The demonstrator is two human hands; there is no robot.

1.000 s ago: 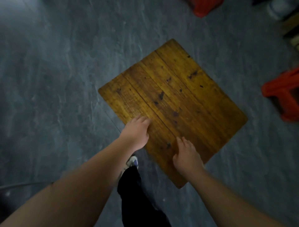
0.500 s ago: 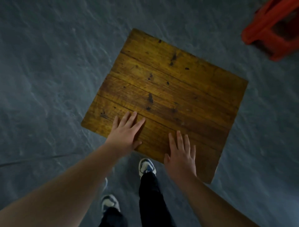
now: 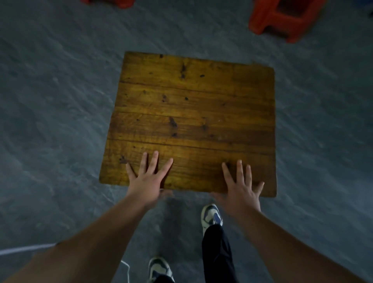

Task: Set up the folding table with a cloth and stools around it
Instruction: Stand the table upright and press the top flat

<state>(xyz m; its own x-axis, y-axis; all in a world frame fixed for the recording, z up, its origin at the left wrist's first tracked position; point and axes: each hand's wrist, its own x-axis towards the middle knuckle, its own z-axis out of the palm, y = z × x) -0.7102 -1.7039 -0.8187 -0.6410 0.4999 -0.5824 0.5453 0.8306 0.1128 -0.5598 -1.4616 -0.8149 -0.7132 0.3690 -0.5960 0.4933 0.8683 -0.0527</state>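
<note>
Since half a second ago the wooden tabletop has swung square to the view, its near edge now level, and the hands have spread further apart along that edge. It is a squarish slab of yellow-brown planks with dark knots, standing on a mottled grey floor, bare of any cloth. The left hand and right hand lie flat, fingers splayed, no grip on anything (an orange plastic stool sits well apart, another barely showing).
</note>
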